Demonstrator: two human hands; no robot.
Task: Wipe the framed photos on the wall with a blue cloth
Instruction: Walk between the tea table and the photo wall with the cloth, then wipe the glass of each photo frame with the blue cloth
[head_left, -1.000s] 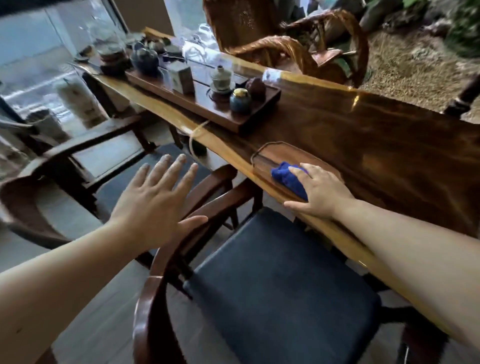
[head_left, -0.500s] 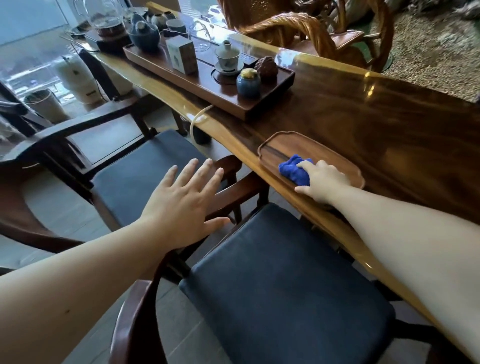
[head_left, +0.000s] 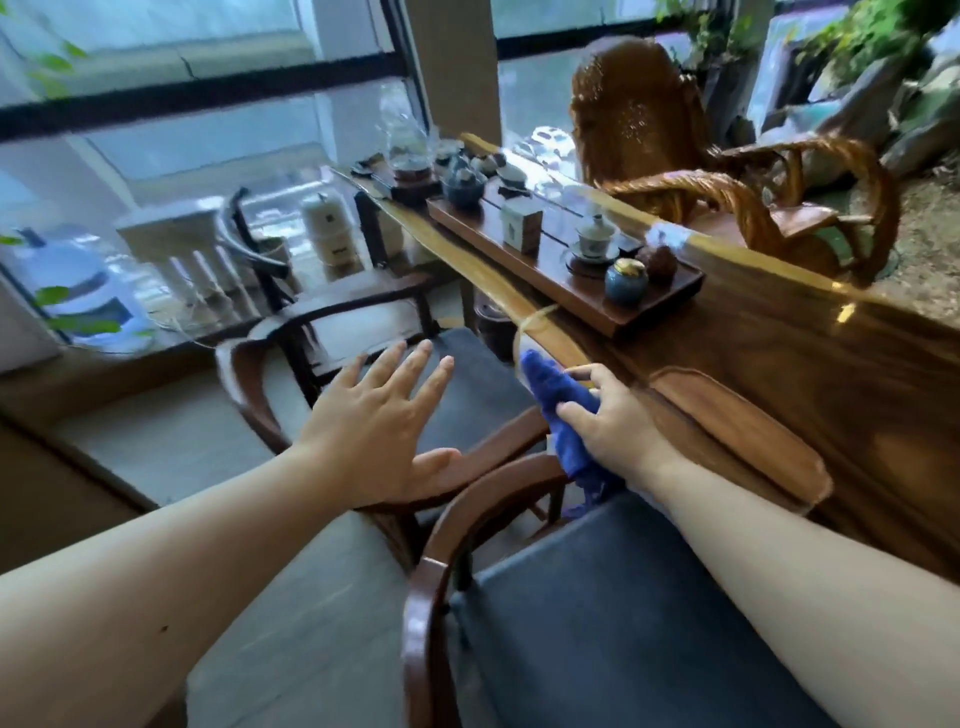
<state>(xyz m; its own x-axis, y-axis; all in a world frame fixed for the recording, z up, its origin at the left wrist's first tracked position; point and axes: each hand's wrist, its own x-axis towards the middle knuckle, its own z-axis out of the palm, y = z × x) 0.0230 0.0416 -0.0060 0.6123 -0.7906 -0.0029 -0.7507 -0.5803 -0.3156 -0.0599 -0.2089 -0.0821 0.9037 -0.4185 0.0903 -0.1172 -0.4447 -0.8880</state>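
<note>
My right hand (head_left: 605, 421) is shut on a blue cloth (head_left: 556, 400), which hangs in the air off the near edge of the long wooden table (head_left: 810, 353), above the chair arms. The cloth droops below my fist. My left hand (head_left: 379, 426) is open with its fingers spread, hovering over the dark-cushioned chair (head_left: 467, 374) on the left and holding nothing. No framed photos or wall are in view.
A small oval wooden tray (head_left: 727, 415) lies on the table beside my right wrist. A long tea tray (head_left: 571, 270) with a blue jar, cup, box and teapots sits further back. A second cushioned chair (head_left: 597, 623) is right below me. Windows and a carved wooden armchair (head_left: 675, 156) stand behind.
My right hand lifted the blue cloth off the oval tray and pulled it left past the table edge. The view has swung upward toward the windows. My left hand stays open.
</note>
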